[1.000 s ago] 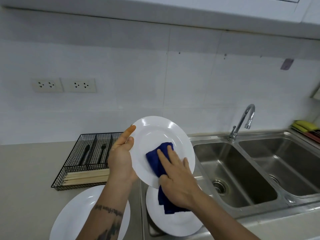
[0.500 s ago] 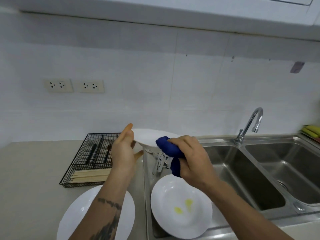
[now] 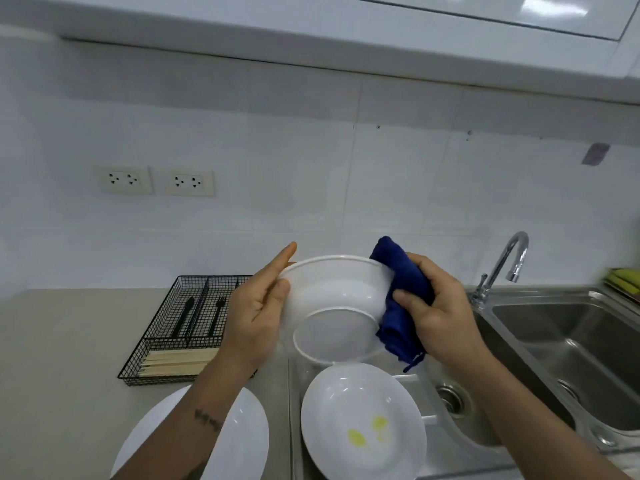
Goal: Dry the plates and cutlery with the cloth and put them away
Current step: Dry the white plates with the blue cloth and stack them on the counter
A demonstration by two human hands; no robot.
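I hold a white deep plate (image 3: pixel 334 296) in the air above the sink's drainboard, its underside turned toward me. My left hand (image 3: pixel 258 313) grips its left rim, thumb on the back and index finger stretched along the edge. My right hand (image 3: pixel 438 311) clutches the blue cloth (image 3: pixel 401 289), which is wrapped over the plate's right rim. Below, a second white plate (image 3: pixel 362 422) with yellow spots lies on the drainboard. A third white plate (image 3: pixel 242 441) rests on the counter under my left forearm.
A black wire cutlery basket (image 3: pixel 180 327) with dark cutlery and wooden chopsticks stands on the counter at left. A double steel sink (image 3: pixel 568 341) with a tap (image 3: pixel 502 268) is at right. Yellow sponges (image 3: pixel 623 278) lie at the far right edge.
The plate has flipped from face-up wiping through edge-on to underside toward me. My right hand moved the cloth from the plate's face to its right rim.
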